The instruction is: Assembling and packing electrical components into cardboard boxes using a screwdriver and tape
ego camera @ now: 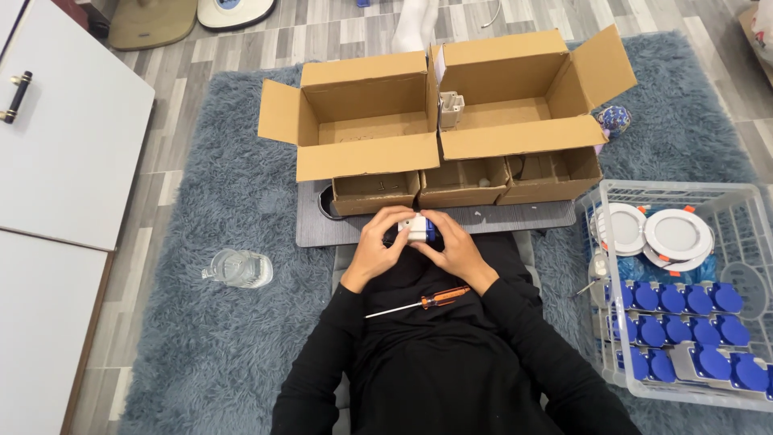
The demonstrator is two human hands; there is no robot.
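Nearest, an orange-handled screwdriver [419,303] lies across the person's black-clad lap, just behind both wrists. Both forearms reach forward and meet over the lap: the left hand [377,246] and right hand [453,248] curl toward each other, fingers closed around a small white and blue part [418,229] held between them, just short of the grey mat's [314,228] near edge. Three small cardboard boxes [463,182] stand in a row on that mat, with two large open cartons [366,121] beyond them. At the rug's [201,338] right edge sits a clear crate [684,294] of blue parts and round white lamps; a clear bottle [238,268] lies toward its left.
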